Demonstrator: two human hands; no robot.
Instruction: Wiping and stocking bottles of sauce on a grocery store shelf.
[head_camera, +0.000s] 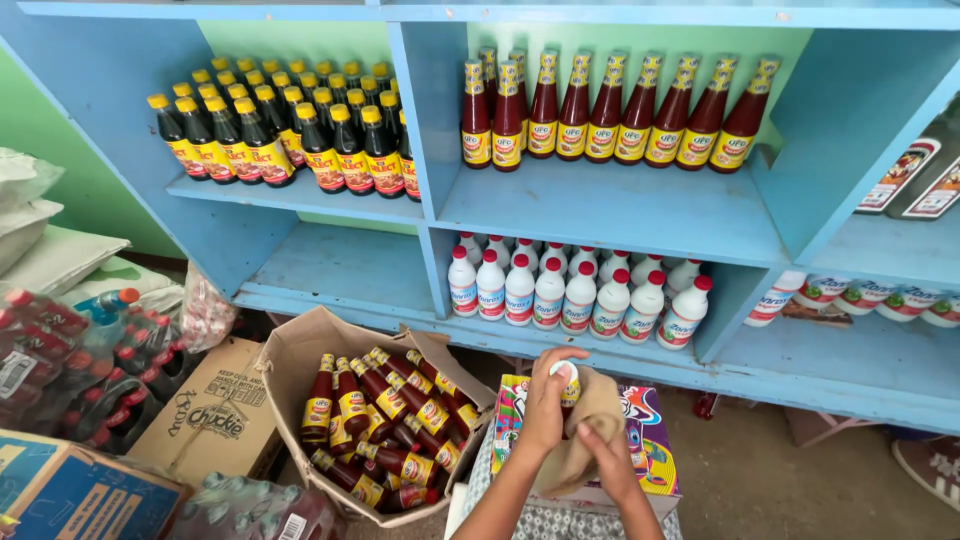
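One bottle (568, 383) with a white cap sits in the person's hands, low in front of the blue shelf unit (620, 215). The left hand (545, 400) is closed around its neck, and the right hand (606, 455) presses a tan cloth (585, 435) against its body. Under the hands lies a bright printed carton (650, 440).

Just left of the hands, an open cardboard box (290, 365) holds a heap of dark red sauce bottles (385, 425) lying across one another, too tangled to count. On the shelf straight above the hands stand white red-capped bottles (560, 290), eight in the front row with more behind. One level higher are ten red sauce bottles (610, 110), and left of those a dense block of dark yellow-capped bottles (275, 125). Further left of the box, on the floor, sit a brown printed carton (215, 415), shrink-wrapped soft drink bottles (70, 365) and pale sacks (40, 230).

Both forearms rise from the lower edge, angled towards the shelf.
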